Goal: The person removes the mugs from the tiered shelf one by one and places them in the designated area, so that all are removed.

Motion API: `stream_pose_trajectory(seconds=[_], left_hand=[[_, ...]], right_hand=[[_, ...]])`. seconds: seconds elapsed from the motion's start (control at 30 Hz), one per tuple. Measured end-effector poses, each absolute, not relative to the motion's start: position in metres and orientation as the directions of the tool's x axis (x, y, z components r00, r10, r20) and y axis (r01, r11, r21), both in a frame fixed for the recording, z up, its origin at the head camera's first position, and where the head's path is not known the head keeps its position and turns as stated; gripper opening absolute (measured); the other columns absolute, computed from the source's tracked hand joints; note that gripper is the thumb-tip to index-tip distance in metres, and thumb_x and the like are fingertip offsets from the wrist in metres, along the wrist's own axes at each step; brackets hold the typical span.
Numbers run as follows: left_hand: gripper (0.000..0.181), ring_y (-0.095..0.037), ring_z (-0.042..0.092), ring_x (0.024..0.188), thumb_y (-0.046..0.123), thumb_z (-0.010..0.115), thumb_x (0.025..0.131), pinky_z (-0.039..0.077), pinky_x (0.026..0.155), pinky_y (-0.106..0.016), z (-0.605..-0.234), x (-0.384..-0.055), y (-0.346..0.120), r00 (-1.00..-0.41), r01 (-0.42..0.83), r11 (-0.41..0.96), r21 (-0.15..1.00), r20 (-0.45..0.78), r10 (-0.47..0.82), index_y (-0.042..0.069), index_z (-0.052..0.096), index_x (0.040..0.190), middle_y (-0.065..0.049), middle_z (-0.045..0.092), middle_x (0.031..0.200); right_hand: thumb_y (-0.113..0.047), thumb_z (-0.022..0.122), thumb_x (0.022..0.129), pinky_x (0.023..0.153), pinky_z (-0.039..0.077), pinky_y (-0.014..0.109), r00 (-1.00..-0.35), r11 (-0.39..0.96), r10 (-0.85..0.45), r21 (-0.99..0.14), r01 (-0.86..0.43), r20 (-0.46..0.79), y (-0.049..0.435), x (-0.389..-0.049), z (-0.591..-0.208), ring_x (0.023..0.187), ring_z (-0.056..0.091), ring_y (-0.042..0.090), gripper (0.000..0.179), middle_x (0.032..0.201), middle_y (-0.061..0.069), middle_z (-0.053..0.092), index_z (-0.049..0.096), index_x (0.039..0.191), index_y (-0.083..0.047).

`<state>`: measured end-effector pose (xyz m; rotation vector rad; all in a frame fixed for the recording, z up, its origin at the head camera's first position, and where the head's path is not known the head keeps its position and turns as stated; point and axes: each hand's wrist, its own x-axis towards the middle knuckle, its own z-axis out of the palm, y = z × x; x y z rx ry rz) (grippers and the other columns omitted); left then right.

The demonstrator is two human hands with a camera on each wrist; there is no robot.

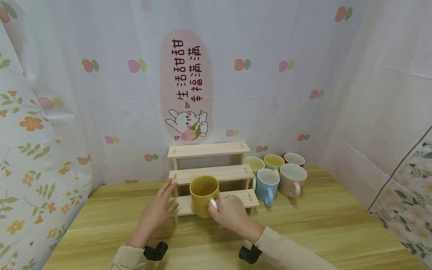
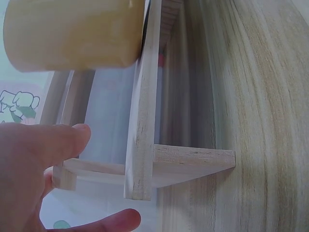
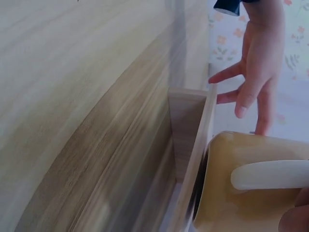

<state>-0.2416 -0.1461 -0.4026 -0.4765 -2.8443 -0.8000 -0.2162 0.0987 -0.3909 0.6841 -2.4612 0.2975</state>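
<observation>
My right hand (image 1: 233, 213) grips a yellow mug (image 1: 202, 200) by its white handle (image 3: 270, 175). The mug stands upright over the lowest step of a three-step wooden rack (image 1: 183, 207). From the left wrist view, the mug's base is right at that step's board (image 2: 141, 121). My left hand (image 1: 156, 212) is beside the rack's left end, thumb and fingers spread and nothing in them. The lower part of the right hand's grip is out of frame in the right wrist view.
Right of the rack stand a blue mug (image 1: 266, 184), a pale pink mug (image 1: 293, 180), a light green mug (image 1: 254, 164), a yellow-lined mug (image 1: 274, 161) and a red mug (image 1: 294, 159). A printed curtain (image 1: 270, 105) hangs behind the wooden table (image 1: 303, 232).
</observation>
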Motion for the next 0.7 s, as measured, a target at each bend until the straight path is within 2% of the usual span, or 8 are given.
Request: stream_pose_trajectory(seconds=[0.2, 0.5, 0.7], left_hand=[[0.065, -0.010, 0.055, 0.061, 0.019, 0.064, 0.092, 0.038, 0.050, -0.027, -0.403, -0.242, -0.147, -0.938, 0.342, 0.806, 0.484, 0.222, 0.265, 0.014, 0.033, 0.149, -0.006, 0.021, 0.159], [0.067, -0.009, 0.043, 0.048, 0.020, 0.064, 0.093, 0.035, 0.046, -0.026, -0.403, -0.241, -0.146, -0.941, 0.336, 0.804, 0.491, 0.214, 0.263, 0.016, 0.031, 0.150, -0.004, 0.019, 0.160], [0.066, -0.009, 0.040, 0.045, 0.020, 0.064, 0.093, 0.033, 0.045, -0.024, -0.407, -0.242, -0.146, -0.941, 0.334, 0.804, 0.491, 0.222, 0.255, 0.016, 0.031, 0.150, -0.004, 0.019, 0.159]], right_hand=[[-0.021, 0.061, 0.085, 0.040, 0.017, 0.016, -0.710, 0.832, -0.397, -0.099, -0.546, 0.582, 0.105, -0.208, -0.387, 0.040, 0.024, 0.001, 0.050, 0.039, -0.012, 0.028, 0.037, 0.041, -0.018], [-0.022, 0.064, 0.082, 0.040, 0.022, 0.018, -0.709, 0.852, -0.348, -0.108, -0.512, 0.614, 0.120, -0.201, -0.388, 0.039, 0.032, 0.005, 0.048, 0.038, -0.009, 0.038, 0.039, 0.041, -0.018], [-0.021, 0.067, 0.079, 0.040, 0.023, 0.017, -0.707, 0.856, -0.310, -0.138, -0.499, 0.635, 0.134, -0.196, -0.388, 0.038, 0.036, 0.006, 0.045, 0.039, -0.008, 0.042, 0.041, 0.042, -0.017]])
